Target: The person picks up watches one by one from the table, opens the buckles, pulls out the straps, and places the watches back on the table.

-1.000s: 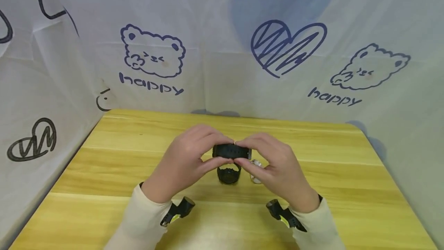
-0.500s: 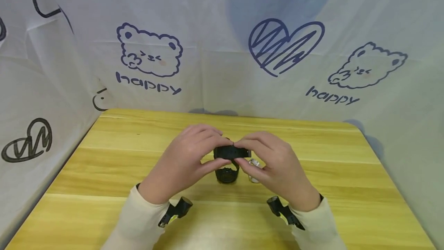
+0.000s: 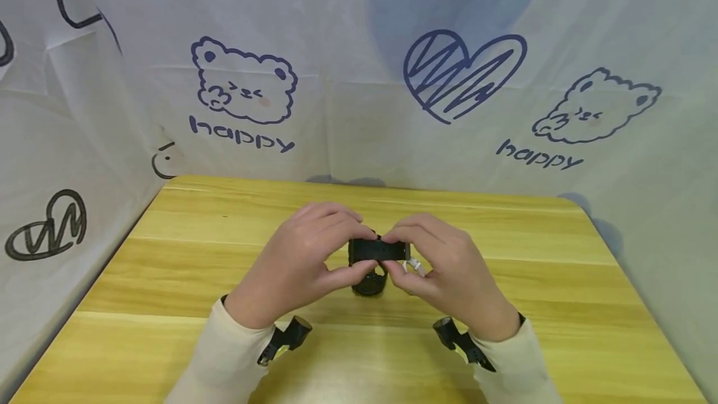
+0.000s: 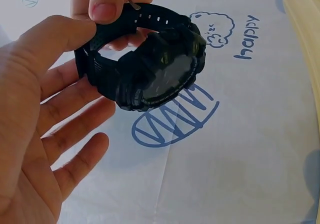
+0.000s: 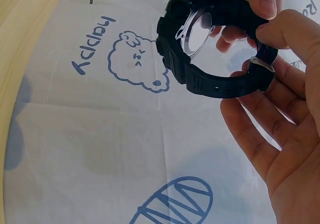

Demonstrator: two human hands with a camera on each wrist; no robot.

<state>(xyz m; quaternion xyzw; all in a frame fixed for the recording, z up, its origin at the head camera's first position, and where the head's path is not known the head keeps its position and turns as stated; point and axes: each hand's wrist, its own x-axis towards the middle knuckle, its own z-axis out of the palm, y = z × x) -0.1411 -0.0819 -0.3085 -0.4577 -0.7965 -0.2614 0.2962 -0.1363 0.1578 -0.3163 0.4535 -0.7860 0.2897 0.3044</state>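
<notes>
A black wristwatch (image 3: 377, 253) with a chunky round case hangs just above the wooden table (image 3: 168, 254), held between both hands. My left hand (image 3: 354, 253) pinches the strap's left side between thumb and forefinger. My right hand (image 3: 397, 253) pinches the right side near the metal buckle (image 5: 260, 64). In the left wrist view the watch (image 4: 155, 69) shows its dark dial, with my left thumb (image 4: 65, 31) on the strap. The right wrist view shows the watch (image 5: 200, 49) with its shiny case back and my right thumb (image 5: 285, 29) by the buckle.
A small pale object (image 3: 414, 264) peeks out behind my right fingers; what it is cannot be told. White cloth printed with bears, hearts and "happy" (image 3: 241, 136) walls the table at the back and both sides. Black camera mounts (image 3: 286, 338) sit on both wrists.
Both hands and the watch have sunk slightly toward the table. The grips on the strap look the same.
</notes>
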